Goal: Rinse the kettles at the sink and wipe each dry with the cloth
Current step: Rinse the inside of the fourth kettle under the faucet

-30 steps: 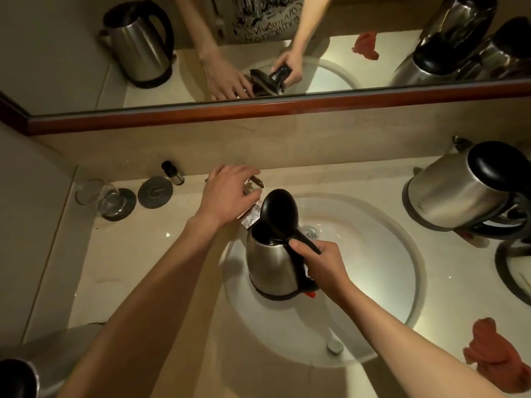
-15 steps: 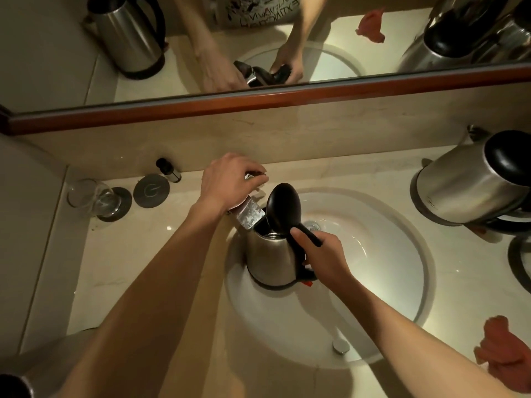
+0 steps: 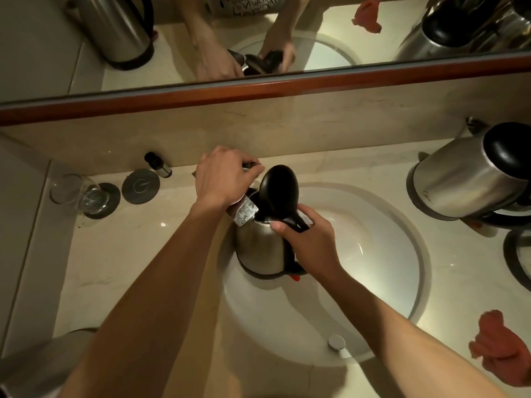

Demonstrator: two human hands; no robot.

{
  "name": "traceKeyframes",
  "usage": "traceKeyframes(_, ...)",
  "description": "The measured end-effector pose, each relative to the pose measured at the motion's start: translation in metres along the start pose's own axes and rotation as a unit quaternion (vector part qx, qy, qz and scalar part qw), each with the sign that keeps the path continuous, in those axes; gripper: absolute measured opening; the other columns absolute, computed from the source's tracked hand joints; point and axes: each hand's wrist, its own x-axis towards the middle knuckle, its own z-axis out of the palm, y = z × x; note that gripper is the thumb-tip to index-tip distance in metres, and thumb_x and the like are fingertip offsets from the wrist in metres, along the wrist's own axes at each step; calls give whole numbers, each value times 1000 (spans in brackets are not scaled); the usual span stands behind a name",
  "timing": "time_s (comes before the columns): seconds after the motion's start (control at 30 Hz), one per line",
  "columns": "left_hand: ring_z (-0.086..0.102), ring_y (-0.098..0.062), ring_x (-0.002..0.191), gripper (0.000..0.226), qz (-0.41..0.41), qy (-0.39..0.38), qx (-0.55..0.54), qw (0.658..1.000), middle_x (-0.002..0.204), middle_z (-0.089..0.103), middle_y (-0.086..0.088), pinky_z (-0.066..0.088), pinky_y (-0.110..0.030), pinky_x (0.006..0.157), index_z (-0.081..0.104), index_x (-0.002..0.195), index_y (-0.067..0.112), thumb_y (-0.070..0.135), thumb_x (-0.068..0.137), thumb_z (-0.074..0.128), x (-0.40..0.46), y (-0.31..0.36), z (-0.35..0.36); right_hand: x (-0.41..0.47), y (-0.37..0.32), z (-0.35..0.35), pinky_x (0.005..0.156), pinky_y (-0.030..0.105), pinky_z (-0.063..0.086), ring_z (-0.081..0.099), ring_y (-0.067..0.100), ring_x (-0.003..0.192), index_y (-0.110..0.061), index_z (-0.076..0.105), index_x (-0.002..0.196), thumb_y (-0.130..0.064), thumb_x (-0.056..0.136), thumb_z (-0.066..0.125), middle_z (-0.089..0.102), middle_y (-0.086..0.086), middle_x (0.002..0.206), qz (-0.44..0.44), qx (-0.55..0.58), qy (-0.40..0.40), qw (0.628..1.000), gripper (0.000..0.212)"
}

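A steel kettle (image 3: pixel 260 249) with its black lid (image 3: pixel 280 191) flipped up stands in the left part of the white sink basin (image 3: pixel 373 254). My right hand (image 3: pixel 309 242) grips its black handle. My left hand (image 3: pixel 222 178) is curled over the tap handle behind the kettle, and the chrome spout (image 3: pixel 244 212) points into the kettle's open mouth. A second steel kettle (image 3: pixel 459 179) with a black lid sits on its base at the right. A red cloth (image 3: pixel 497 344) lies crumpled on the counter at the lower right.
A drinking glass (image 3: pixel 76 193) on a coaster, a round grey coaster (image 3: pixel 140 186) and a small dark bottle (image 3: pixel 157 165) stand at the back left. Another kettle base (image 3: pixel 517 254) shows at the right edge. A mirror spans the wall above. A drain plug (image 3: pixel 336 341) sits at the basin's near rim.
The kettle has shifted back and left under the spout. My left hand has closed more tightly over the tap handle. The view tilted slightly.
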Motion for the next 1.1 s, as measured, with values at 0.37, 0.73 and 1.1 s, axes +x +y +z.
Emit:
traceKeyframes(0.37, 61, -20, 108, 29, -29, 28, -19, 999, 107, 75, 8, 44, -35, 87, 78, 109, 32, 50, 91, 64, -5, 9, -6, 16, 10, -20, 76, 6, 46, 67, -5, 95, -44, 74, 111, -25, 73, 91, 75, -27, 98, -41, -47, -114, 991, 46)
traceKeyframes(0.73, 60, -19, 110, 26, -33, 20, -16, 999, 108, 75, 9, 44, -34, 88, 78, 108, 34, 48, 91, 64, -7, 12, -9, 22, 14, -23, 75, 5, 44, 64, -11, 98, -43, 73, 119, -33, 71, 92, 74, -26, 105, -21, -78, -124, 989, 53)
traceKeyframes(1.1, 60, -20, 111, 29, -37, 24, -16, 999, 109, 75, 6, 44, -36, 93, 78, 110, 32, 49, 92, 63, -6, 12, -8, 32, 17, -23, 90, 27, 51, 68, 3, 103, -41, 70, 123, -58, 58, 91, 74, -19, 113, -8, -102, -126, 987, 70)
